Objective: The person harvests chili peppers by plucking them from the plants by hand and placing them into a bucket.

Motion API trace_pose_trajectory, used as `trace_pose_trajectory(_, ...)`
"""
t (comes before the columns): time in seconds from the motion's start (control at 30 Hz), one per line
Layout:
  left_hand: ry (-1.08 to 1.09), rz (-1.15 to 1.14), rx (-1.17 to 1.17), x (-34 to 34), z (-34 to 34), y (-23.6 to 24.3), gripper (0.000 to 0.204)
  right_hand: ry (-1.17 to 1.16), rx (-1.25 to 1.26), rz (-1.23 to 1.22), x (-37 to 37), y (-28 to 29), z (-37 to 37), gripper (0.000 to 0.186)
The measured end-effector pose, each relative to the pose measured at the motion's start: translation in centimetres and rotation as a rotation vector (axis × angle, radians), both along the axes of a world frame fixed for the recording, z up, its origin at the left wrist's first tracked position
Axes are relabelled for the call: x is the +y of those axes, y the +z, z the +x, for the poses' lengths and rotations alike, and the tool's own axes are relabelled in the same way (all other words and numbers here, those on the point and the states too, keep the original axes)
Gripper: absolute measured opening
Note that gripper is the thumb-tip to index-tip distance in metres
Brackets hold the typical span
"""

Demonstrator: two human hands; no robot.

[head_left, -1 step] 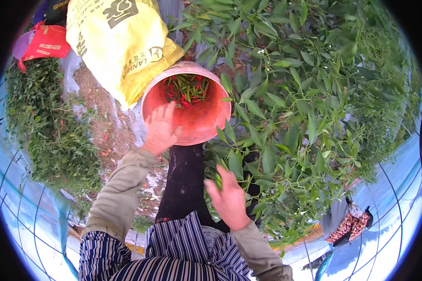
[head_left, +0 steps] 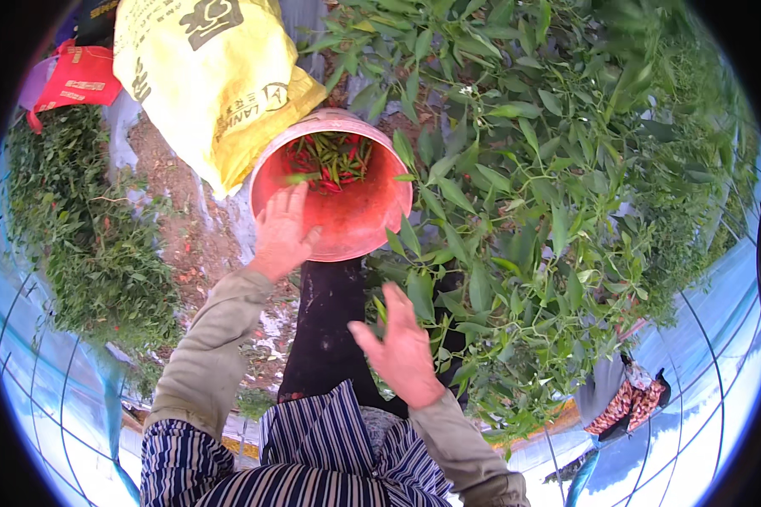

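— What did we have closest to us?

— Our striped apron [head_left: 313, 460] at the bottom, and our two sleeved forearms coming up from it. Our right hand [head_left: 402, 346] was held up with its fingers spread wide, holding nothing, right against the leaves of the pepper plants [head_left: 533, 194].

— And our left hand?

— Our left hand [head_left: 281, 232] lay on the near rim of the orange bucket [head_left: 355, 224], fingers loosely apart and flat on the wall, the fingertips reaching over the edge into it. We couldn't tell whether anything was pinched under them.

— Where were the peppers?

— The red and green chili peppers [head_left: 330, 159] were heaped against the bucket's far side, just beyond our left fingertips, not touching them as far as we could see.

— Beyond that?

— A yellow sack [head_left: 203, 84] lay past the bucket's left rim, touching it. A red bag [head_left: 80, 78] sat further off at the upper left, above another row of low green plants [head_left: 84, 237].
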State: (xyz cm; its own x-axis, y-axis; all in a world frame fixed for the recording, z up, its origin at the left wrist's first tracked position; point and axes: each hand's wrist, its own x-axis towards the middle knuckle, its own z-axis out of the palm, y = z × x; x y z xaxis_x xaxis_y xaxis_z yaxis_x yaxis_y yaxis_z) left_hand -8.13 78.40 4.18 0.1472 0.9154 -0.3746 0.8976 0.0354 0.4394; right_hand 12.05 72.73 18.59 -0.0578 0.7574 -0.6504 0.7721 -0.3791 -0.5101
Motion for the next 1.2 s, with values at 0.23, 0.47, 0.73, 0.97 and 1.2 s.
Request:
trace_pose_trajectory(0.23,0.243,-0.378,-0.343,-4.9,-2.2,-1.8,0.038,0.111,-0.168,0.243,3.9,-2.0,5.1,0.027)
trace_pose_trajectory(0.47,0.470,-0.600,-0.607,-8.9,0.9,-1.7,0.018,0.621,-0.776,-0.127,6.7,-4.2,17.3,0.023)
trace_pose_trajectory(0.73,0.441,-0.623,-0.848,-8.4,7.4,1.1,0.035,-0.221,-0.067,0.143,2.2,0.6,18.1,0.016)
trace_pose_trajectory(0.97,0.032,-0.594,-0.906,-5.4,18.0,5.0,0.075,-0.750,0.035,0.190,1.8,5.7,15.2,0.014)
trace_pose_trajectory(1.2,-0.126,-0.575,-0.857,-7.7,22.3,9.2,0.068,-0.749,-0.036,0.102,3.4,10.0,11.8,0.012)
